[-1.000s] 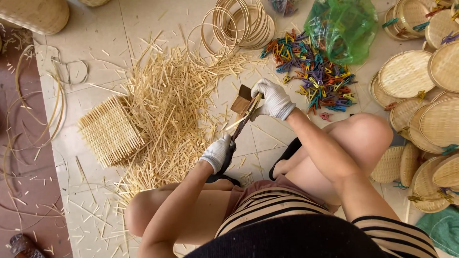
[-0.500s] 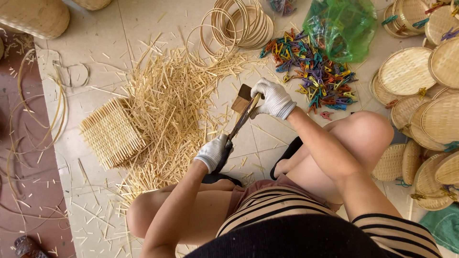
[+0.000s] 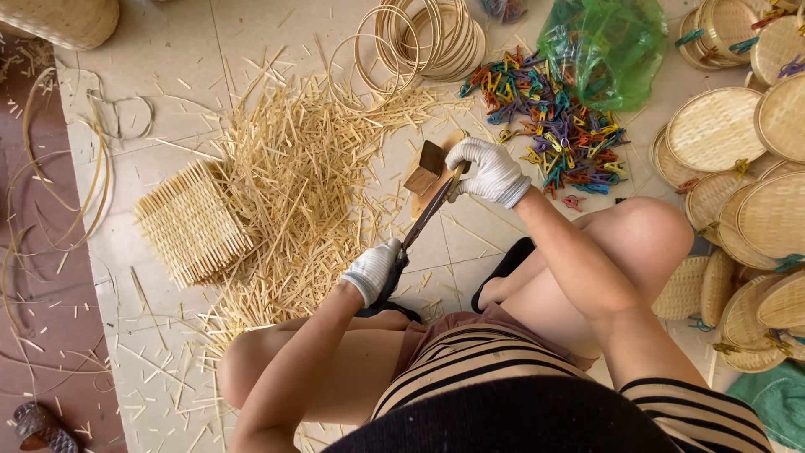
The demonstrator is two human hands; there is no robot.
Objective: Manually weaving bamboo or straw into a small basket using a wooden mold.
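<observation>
- Barely changed from a second ago: left hand [image 3: 371, 270] stays clenched on the knife handle [image 3: 392, 273].
- Right hand [image 3: 490, 172] grips the blade tip [image 3: 449, 186] over the wooden block [image 3: 423, 168].
- Splitting continues; bamboo strips [image 3: 293, 176] cover the floor [image 3: 168, 50].

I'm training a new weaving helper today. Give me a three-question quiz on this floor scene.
1. True or false: both hands wear white gloves.
2. Which hand grips the knife handle? A) left B) right
3. What lies beside the green bag?

Key:
1. True: left hand and right hand are gloved.
2. A; the right steadies the blade's far end by the wooden block.
3. A heap of coloured clips.
</observation>
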